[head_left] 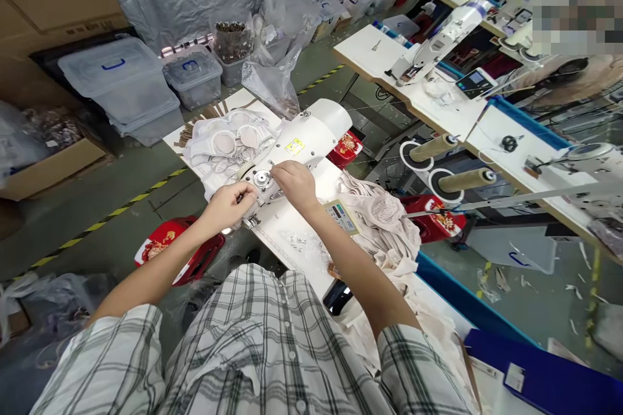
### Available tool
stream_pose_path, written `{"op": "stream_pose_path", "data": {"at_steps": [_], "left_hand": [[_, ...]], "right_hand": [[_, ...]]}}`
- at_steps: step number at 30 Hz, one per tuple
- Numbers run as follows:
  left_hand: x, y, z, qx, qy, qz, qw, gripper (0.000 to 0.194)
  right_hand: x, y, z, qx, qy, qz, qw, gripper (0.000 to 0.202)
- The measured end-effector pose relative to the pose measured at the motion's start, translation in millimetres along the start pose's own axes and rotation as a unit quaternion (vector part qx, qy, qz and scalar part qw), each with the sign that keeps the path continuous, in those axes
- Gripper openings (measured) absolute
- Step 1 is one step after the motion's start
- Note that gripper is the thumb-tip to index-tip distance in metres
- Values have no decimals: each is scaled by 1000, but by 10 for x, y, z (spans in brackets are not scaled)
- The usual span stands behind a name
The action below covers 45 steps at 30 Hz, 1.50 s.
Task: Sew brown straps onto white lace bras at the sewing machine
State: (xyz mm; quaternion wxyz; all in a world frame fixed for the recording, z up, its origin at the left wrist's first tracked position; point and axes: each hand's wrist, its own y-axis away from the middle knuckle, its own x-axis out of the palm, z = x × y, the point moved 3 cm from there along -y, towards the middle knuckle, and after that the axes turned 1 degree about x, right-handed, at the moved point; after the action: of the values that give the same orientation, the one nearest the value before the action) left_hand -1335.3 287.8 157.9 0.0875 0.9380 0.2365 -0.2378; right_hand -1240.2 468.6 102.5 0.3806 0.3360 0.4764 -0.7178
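Note:
A white sewing machine (315, 126) stands on the table in front of me, its round metal tension dial (261, 178) facing me. Just left of the dial is my left hand (234, 203), thumb and fingertips pinched together. My right hand (294, 185) is at the dial's right side, its fingers also pinched close to the machine head. Whatever lies between the fingertips of either hand is too small to make out. Pale bras (228, 139) are heaped behind the machine. Beige fabric pieces (379, 211) lie piled right of my right forearm, next to a small control panel (341, 215).
Red stools (182, 249) stand by the table. Thread cones (433, 148) are on a rack at the right. Lidded plastic bins (121, 81) line the back left. Another sewing machine (438, 39) occupies a far table, with a person beyond. A blue box (540, 366) sits front right.

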Motion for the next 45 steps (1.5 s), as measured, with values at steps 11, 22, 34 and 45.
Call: {"op": "stream_pose_path", "data": {"at_steps": [11, 22, 34, 45], "left_hand": [[-400, 392, 296, -104, 227, -69, 966, 18], [-484, 454, 371, -130, 275, -90, 948, 16], [-492, 694, 278, -113, 271, -47, 955, 18], [-612, 734, 326, -107, 318, -105, 936, 15]], "right_hand": [[192, 31, 381, 29, -50, 85, 995, 40], [209, -227, 375, 58, -42, 119, 990, 30], [89, 167, 198, 58, -50, -3, 997, 29], [294, -191, 345, 73, -52, 76, 993, 39]]}}
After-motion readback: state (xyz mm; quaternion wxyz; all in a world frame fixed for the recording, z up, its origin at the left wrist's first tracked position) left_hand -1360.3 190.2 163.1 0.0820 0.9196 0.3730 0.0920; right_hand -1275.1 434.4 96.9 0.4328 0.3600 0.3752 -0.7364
